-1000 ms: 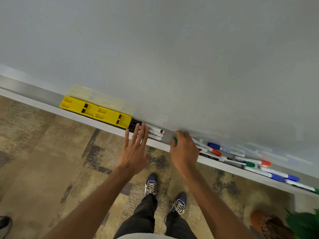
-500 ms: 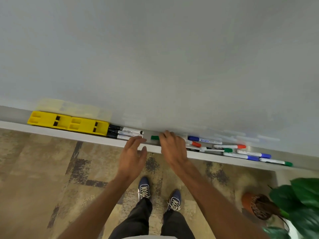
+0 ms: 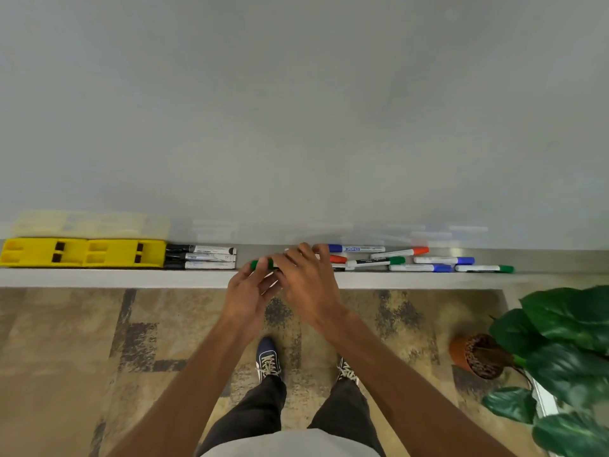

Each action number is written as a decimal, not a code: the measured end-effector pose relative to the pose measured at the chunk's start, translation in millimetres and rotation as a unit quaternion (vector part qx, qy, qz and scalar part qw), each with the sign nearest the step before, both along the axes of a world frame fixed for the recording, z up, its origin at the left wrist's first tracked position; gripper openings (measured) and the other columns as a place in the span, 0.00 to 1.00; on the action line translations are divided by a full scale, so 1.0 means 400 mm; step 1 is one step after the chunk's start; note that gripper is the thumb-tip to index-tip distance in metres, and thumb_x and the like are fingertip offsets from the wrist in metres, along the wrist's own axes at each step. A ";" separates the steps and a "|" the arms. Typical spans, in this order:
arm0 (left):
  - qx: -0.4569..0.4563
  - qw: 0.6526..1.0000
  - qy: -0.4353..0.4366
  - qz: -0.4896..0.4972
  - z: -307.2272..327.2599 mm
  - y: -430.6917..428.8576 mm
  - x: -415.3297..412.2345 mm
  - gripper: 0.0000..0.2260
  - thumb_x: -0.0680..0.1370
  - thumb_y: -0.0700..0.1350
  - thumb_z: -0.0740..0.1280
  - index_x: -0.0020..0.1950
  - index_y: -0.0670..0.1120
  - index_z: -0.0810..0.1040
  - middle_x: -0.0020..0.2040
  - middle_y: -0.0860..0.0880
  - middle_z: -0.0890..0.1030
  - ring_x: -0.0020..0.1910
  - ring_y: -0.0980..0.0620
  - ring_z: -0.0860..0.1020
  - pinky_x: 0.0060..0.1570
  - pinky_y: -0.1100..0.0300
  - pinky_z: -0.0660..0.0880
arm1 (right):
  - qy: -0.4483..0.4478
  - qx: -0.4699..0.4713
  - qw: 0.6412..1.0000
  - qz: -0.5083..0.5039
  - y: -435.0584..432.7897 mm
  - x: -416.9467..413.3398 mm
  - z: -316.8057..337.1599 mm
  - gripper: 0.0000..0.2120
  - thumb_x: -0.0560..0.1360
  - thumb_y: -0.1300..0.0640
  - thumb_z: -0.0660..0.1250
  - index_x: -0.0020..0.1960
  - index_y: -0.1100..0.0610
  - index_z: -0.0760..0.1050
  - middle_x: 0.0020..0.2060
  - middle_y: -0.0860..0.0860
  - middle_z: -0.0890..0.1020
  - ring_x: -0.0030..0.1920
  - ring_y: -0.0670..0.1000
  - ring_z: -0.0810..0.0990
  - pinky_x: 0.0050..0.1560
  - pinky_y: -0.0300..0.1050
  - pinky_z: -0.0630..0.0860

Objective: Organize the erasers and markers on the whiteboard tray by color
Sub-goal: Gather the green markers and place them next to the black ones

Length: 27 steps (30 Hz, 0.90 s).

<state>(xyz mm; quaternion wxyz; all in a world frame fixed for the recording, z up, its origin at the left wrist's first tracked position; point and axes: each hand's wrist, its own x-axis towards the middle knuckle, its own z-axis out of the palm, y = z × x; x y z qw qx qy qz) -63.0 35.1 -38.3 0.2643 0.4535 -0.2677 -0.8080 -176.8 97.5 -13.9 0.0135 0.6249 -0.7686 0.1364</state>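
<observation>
Two yellow erasers (image 3: 82, 253) lie end to end at the tray's left, with three black markers (image 3: 201, 257) stacked beside them. My right hand (image 3: 306, 285) is shut on a green-capped marker (image 3: 262, 264) just above the tray (image 3: 115, 278). My left hand (image 3: 245, 293) meets it from below, its fingertips touching the marker's green end. To the right, red (image 3: 398, 252), blue (image 3: 357, 248), green (image 3: 484, 268) and black-labelled markers lie mixed together.
The whiteboard (image 3: 296, 110) fills the upper view. Patterned carpet lies under the tray, with my shoes (image 3: 268, 361) on it. A potted plant (image 3: 560, 357) with large green leaves stands on the floor at the right, close to the tray's right end.
My right hand has lifted the green-capped marker off the tray and drawn it left. My left hand has curled up to meet it. The camera has swung left and level.
</observation>
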 end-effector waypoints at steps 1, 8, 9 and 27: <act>0.007 1.000 -0.002 0.011 0.000 0.008 -0.011 0.09 0.84 0.43 0.61 0.53 0.42 0.80 0.48 0.44 0.85 0.46 0.48 0.85 0.48 0.53 0.81 | -0.023 -0.015 1.000 -0.009 0.014 -0.014 -0.001 0.09 0.75 0.51 0.68 0.54 0.52 0.80 0.47 0.48 0.83 0.51 0.53 0.78 0.53 0.53 0.72; 0.068 0.996 -0.012 0.064 -0.012 0.069 -0.095 0.17 0.85 0.55 0.54 0.51 0.43 0.71 0.50 0.36 0.85 0.53 0.36 0.85 0.51 0.41 0.81 | -0.032 0.028 0.990 -0.137 0.137 -0.203 -0.024 0.08 0.72 0.64 0.72 0.51 0.59 0.81 0.43 0.54 0.83 0.43 0.55 0.81 0.46 0.53 0.79; 0.076 0.994 -0.018 0.076 -0.012 0.082 -0.109 0.17 0.85 0.55 0.54 0.51 0.42 0.71 0.47 0.36 0.85 0.51 0.36 0.85 0.48 0.41 0.82 | -0.020 0.060 0.988 -0.141 0.152 -0.232 -0.027 0.10 0.70 0.67 0.73 0.51 0.59 0.81 0.42 0.54 0.83 0.43 0.56 0.81 0.44 0.52 0.79; 0.111 0.991 0.005 0.077 0.014 0.266 -0.273 0.09 0.84 0.36 0.60 0.63 0.39 0.72 0.55 0.36 0.85 0.55 0.36 0.84 0.45 0.45 0.83 | -0.041 -0.012 0.999 0.018 0.223 -0.385 -0.006 0.09 0.69 0.63 0.75 0.49 0.58 0.82 0.41 0.52 0.81 0.41 0.53 0.80 0.33 0.46 0.79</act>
